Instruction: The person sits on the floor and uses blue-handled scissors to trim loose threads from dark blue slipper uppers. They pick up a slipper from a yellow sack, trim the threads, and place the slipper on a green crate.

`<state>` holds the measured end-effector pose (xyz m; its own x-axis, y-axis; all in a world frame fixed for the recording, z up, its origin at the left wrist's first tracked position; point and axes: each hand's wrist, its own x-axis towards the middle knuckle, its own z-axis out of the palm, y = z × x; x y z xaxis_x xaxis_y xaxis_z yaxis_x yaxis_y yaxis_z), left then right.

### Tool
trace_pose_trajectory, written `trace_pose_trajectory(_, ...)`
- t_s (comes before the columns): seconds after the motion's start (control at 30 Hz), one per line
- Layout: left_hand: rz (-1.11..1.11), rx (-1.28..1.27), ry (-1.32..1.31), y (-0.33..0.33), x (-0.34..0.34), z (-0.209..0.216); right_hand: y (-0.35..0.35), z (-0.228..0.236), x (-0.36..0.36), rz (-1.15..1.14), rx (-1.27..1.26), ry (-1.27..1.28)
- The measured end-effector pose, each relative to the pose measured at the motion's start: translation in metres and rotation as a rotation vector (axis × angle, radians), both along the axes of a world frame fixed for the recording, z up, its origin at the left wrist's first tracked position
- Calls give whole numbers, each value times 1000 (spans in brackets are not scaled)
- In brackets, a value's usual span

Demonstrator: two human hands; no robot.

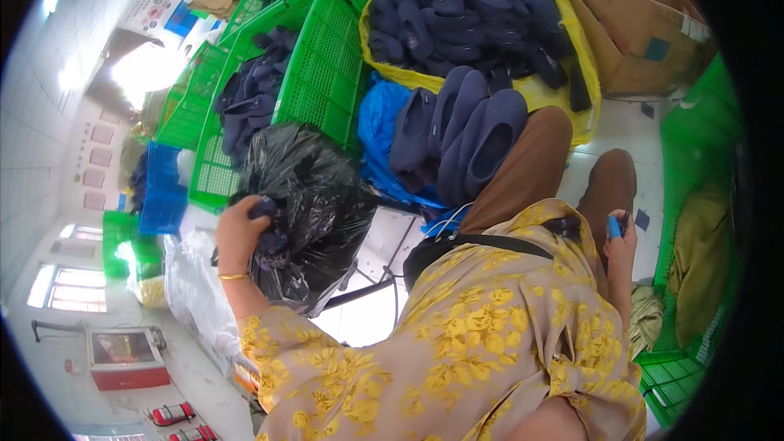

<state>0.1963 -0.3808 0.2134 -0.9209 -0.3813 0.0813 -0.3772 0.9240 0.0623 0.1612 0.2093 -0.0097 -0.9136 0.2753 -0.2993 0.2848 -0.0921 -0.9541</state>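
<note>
1. The blue crate (167, 200) stands at far left, dark goods just showing at its edge; the white bag (200, 282) sags below it, its contents hidden.
2. The left hand (237, 235) has its fingers curled round a dark piece (274, 233), probably a shoe. This lies to the right of the knuckles, against the black bag, and seems to run down the picture from the fingertips; the grip hides part of it, so its full long axis cannot be told.
3. The green crate (318, 65), above that hand, holds a loose heap of dark shoes (251, 106).
4. The black bag (322, 188) is bulging and crumpled; what it holds cannot be seen.
5. The blue bag (380, 118) lies behind and under a shoe stack (482, 135), packed side by side, long axes rising and leaning right. It sits between the two hands, against the leg (523, 171).
6. The yellow sack (591, 118), beyond the stack, is heaped with jumbled shoes.
7. The right hand (623, 238) has bent fingers by a small blue thing (613, 227); whether gripped or worn, I cannot tell.
8. The carton (637, 28) stands open above; the right-hand crate (694, 135), also green, has olive cloth (702, 249) over it.
</note>
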Motion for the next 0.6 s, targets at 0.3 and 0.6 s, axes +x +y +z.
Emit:
trace_pose_trajectory(0.3, 17, 139, 79, -18, 13, 73, 4, -8, 3, -54, 2, -9)
trace_pose_trajectory(0.6, -423, 487, 203, 87, -44, 84, -20, 62, 9, 524, 788, 135)
